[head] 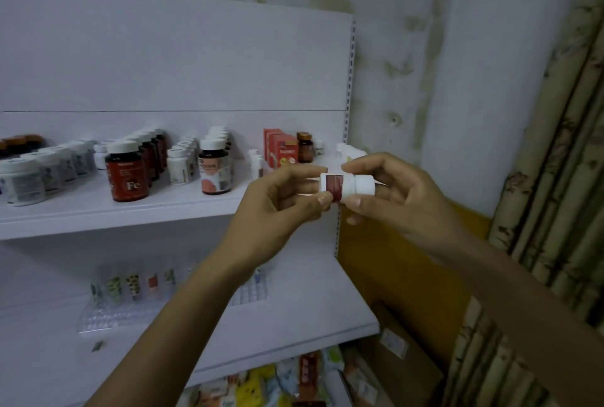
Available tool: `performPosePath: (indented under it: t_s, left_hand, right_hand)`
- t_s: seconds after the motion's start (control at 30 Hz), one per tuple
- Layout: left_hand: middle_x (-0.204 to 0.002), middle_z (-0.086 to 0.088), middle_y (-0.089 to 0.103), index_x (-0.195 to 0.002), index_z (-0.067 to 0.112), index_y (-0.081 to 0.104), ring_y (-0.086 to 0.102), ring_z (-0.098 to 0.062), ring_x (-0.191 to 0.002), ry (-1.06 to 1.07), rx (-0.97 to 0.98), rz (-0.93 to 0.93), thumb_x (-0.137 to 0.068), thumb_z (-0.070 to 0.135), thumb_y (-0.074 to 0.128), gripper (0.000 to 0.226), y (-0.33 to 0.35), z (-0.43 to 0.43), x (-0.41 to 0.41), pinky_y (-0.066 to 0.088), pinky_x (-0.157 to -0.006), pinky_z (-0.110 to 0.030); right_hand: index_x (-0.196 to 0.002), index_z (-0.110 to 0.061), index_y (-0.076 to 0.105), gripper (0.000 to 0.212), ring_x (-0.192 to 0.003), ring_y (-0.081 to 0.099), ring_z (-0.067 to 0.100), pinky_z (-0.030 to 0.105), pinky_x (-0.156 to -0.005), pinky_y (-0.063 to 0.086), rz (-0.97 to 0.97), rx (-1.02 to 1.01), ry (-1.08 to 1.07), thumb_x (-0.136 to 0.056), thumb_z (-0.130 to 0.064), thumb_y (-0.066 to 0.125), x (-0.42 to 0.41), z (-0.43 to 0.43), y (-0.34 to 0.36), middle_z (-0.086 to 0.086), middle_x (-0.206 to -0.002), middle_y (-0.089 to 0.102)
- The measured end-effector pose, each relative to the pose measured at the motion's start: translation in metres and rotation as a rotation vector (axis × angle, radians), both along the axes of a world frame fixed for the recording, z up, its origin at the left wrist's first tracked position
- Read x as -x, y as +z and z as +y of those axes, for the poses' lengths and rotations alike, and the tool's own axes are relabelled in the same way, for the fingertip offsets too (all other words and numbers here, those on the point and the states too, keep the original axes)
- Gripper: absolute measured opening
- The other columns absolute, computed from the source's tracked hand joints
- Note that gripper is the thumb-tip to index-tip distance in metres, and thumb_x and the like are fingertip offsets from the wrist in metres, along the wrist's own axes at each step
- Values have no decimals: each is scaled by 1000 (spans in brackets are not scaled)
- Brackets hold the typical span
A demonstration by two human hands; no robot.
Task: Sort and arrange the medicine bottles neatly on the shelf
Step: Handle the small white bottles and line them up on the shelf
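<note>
White shelf [130, 210], stained wall [392, 47].

the upper shelf [98, 210] has bare board along its front edge and between the dark fe bottle [126, 173] and the peach-labelled bottle [214, 168]. rows of bottles crowd the back, and red boxes [281, 146] block the right end.

Label print on small white bottle [343, 187] blurred, unreadable; its base covered by left hand [277, 204] fingers. Jars at 9 o'clock [21, 181] cut by frame edge. Packets at 6 o'clock [261, 387] cropped, blurred. Items in clear tray [98, 312] on lower shelf too blurred to identify.
</note>
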State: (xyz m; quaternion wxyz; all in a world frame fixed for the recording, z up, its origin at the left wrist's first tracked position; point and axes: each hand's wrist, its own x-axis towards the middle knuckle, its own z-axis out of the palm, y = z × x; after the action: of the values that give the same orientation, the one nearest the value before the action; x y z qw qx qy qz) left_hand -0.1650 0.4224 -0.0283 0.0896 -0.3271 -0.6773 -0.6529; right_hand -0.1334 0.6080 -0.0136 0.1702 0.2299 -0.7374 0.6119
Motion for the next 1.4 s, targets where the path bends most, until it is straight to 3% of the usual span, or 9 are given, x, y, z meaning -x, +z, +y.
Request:
performPosePath:
  t_s: [0.1, 0.27, 0.4, 0.6, 0.77, 0.97, 1.13, 1.3, 1.4]
  left_hand:
    - [-106, -3, 71, -110, 17, 64, 69, -23, -92, -72, 16, 14, -78, 11, 70, 33, -8, 33, -7, 56, -82, -31]
    - [-108, -5, 69, -109, 16, 64, 68, -23, -97, -220, 21, -2, -79, 4, 72, 34, -24, 105, -35, 55, -86, -33]
    - [-108, -6, 69, -110, 13, 62, 68, -16, -92, -350, 23, -107, -79, 3, 67, 33, -53, 176, -75, 55, -81, -24]
    - [-95, 1, 69, -104, 12, 62, 66, -9, -83, -443, 86, -250, -71, 21, 70, 36, -125, 282, -146, 52, -70, -18]
    - [-91, -1, 70, -103, 15, 65, 67, -11, -80, -468, 121, -485, -79, 17, 68, 25, -184, 333, -178, 53, -69, -21]
    - [-91, -1, 71, -102, 20, 66, 67, -7, -80, -457, 256, -702, -87, 12, 64, 17, -244, 370, -172, 54, -70, -20]
    - [-93, -3, 66, -95, 25, 64, 64, -8, -79, -542, 403, -749, -88, 5, 62, 21, -299, 408, -130, 52, -71, -21]
    - [-92, -5, 63, -103, 6, 63, 62, -1, -78, -597, 580, -782, -90, 3, 58, 14, -374, 447, -93, 50, -70, -12]
    - [-108, -7, 64, -107, 19, 60, 61, -22, -104, -552, 726, -952, -90, 13, 61, 18, -422, 454, -81, 50, -94, -36]
  right_hand:
    - [-109, -4, 61, 30, -80, 71, 25, 32, -65, 60, -65, 35, -73, -80, -9, 66, -21, 33, -5, 14, -104, 68]
    - [-106, -3, 64, 20, -81, 72, 23, 26, -61, 58, -136, 69, -217, -87, 1, 61, -74, 99, -18, 12, -101, 69]
    - [-103, -9, 65, 19, -80, 72, 20, 24, -62, 58, -231, 122, -335, -87, 0, 60, -133, 159, -45, 9, -96, 71]
    - [-104, -4, 64, 14, -64, 70, 15, 27, -61, 60, -429, 209, -541, -91, -5, 59, -212, 236, -121, 9, -87, 71]
    - [-108, -10, 66, 17, -74, 73, 22, 27, -62, 59, -595, 353, -597, -92, -6, 58, -252, 282, -170, 10, -92, 73]
    - [-110, -19, 65, 19, -81, 72, 19, 24, -61, 55, -781, 323, -608, -92, -13, 61, -256, 323, -232, 10, -102, 71]
    - [-102, -19, 63, 17, -69, 70, 10, 21, -58, 53, -854, 334, -660, -90, -6, 61, -226, 355, -298, 6, -90, 69]
    - [-91, -24, 62, 21, -65, 69, 8, 21, -58, 54, -974, 323, -812, -87, -4, 65, -196, 384, -378, 3, -85, 71]
    - [-89, -26, 60, 23, -85, 68, 26, 38, -74, 56, -1075, 182, -960, -85, -5, 69, -195, 400, -429, 12, -95, 68]
